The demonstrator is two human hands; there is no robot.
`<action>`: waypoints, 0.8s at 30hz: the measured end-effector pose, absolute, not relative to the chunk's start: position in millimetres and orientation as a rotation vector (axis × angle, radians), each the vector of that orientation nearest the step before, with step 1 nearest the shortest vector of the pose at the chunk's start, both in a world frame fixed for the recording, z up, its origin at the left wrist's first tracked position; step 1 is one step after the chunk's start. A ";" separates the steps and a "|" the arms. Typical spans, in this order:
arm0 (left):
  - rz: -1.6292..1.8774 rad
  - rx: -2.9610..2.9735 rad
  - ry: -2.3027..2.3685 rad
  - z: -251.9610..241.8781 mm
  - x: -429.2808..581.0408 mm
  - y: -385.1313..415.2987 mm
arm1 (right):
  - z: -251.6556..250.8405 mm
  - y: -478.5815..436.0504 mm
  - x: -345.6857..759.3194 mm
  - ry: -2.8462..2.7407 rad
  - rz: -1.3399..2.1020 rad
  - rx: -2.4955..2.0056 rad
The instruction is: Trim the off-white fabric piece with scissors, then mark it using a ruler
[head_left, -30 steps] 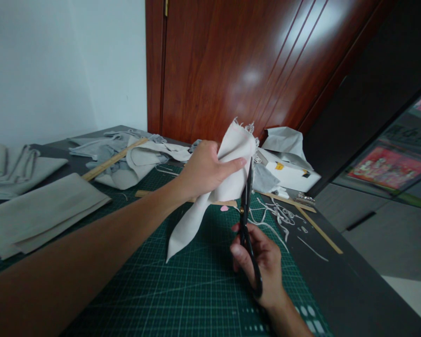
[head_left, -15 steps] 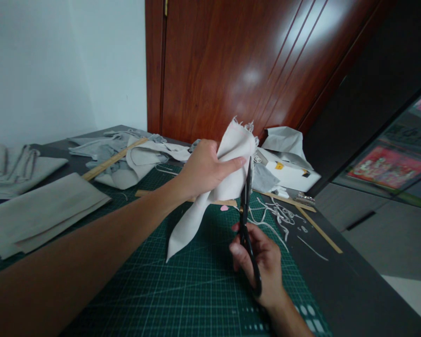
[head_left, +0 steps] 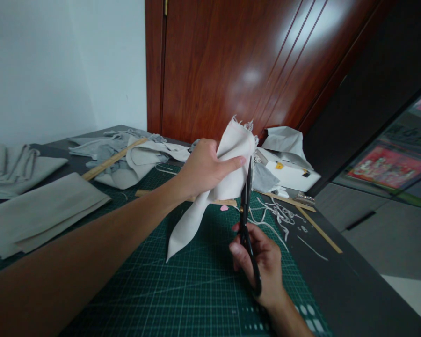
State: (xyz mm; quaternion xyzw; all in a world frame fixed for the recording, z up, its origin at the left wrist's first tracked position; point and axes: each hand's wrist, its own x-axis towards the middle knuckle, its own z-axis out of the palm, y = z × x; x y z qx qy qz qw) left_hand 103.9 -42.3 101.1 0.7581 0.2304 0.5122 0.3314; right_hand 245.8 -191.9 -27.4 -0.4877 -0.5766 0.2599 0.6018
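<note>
Left hand (head_left: 206, 168) pinches the cloth (head_left: 231, 183) at the middle of the frame, thumb (head_left: 234, 164) super close to the scissors (head_left: 246, 199) the right hand (head_left: 264, 255) grips at lower centre-right, so imo a sloppy squeeze or the floppy cloth slipping could nick that thumb.

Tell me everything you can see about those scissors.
The scissors are black and look like metal, with slim blades and a small gold-coloured pivot. They are held in the air above the green mat, tips pointing up and away. The right hand holds the handles, partly hiding them. The blades are at the edge of the pale cloth that the left hand grips; whether fabric lies between them is unclear.
</note>
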 end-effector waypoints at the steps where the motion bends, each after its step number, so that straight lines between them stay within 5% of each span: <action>1: 1.340 1.975 0.593 101.0 103.9 -42.1 | -27.4 -191.9 245.9 -1.336 0.601 -1.131; 24: 1.343 1.968 0.684 102.3 103.5 -40.9 | -29.3 -193.9 247.1 -1.335 0.597 -1.174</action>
